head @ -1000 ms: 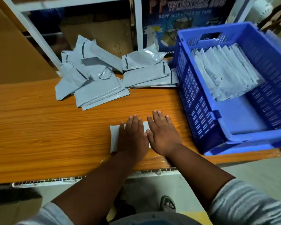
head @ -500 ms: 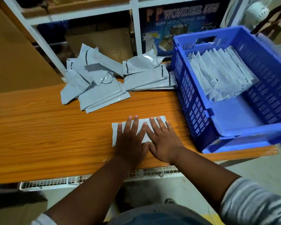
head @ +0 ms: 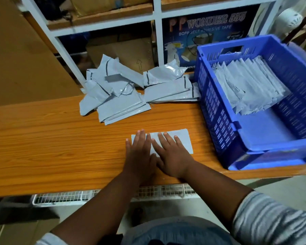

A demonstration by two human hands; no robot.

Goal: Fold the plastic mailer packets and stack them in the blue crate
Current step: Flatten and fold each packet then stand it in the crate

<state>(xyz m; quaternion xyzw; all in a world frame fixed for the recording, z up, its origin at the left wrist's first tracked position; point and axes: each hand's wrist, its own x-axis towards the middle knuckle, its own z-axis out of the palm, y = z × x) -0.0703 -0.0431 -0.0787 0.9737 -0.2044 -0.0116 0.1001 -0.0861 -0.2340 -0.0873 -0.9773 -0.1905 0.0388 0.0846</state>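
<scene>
A folded grey mailer packet lies flat on the wooden table. My left hand presses on its left part with straight fingers. My right hand lies flat across its middle, fingers spread. Its right end shows bare. Behind, a loose pile of unfolded grey mailers sits at the table's back edge, with a flatter pile of mailers beside it. The blue crate stands at the right, holding a row of folded packets leaning in its far half.
A white shelf frame rises behind the table, holding a dark tape carton and brown cardboard boxes. A white wire grille runs under the table's front edge. The crate's near corner overhangs the table's right end.
The packet under my hands now shows longer to the right, with my right hand moved left off that end. The camera view has shifted upward and nearer.
</scene>
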